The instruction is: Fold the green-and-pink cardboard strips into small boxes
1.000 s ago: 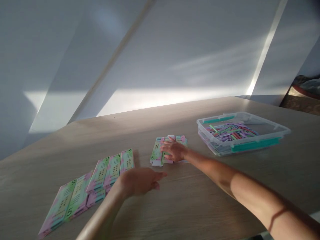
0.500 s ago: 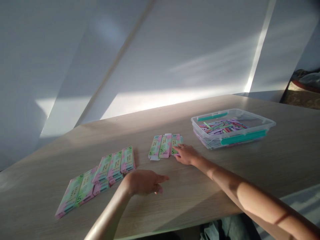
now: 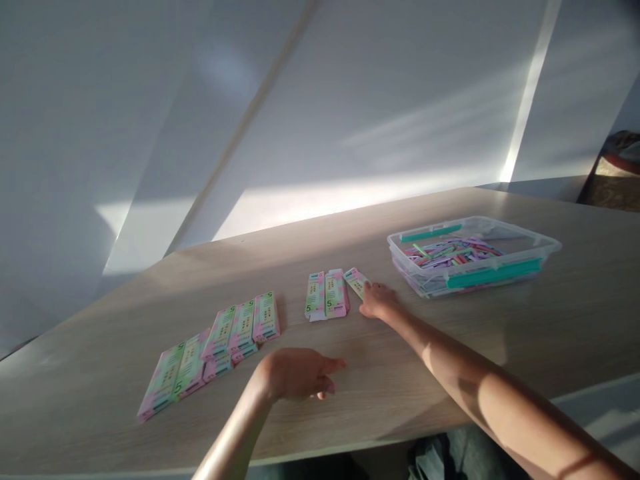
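Pastel green-and-pink printed cards (image 3: 210, 353) marked with a 5 are lying in overlapping rows on a pale wood-grain table (image 3: 90, 413), while a person's left hand (image 3: 295, 373) is hanging half open and empty beside them. Two matching cards (image 3: 325, 295) are sitting side by side at centre, and the right hand (image 3: 379, 300) is reaching a tilted third card (image 3: 356, 282) at its near end, its grip impossible to tell. The thin, light, stiff-looking cards look best taken by their long edges, near a clear plastic tray (image 3: 415, 277) holding coloured strips (image 3: 453, 253).
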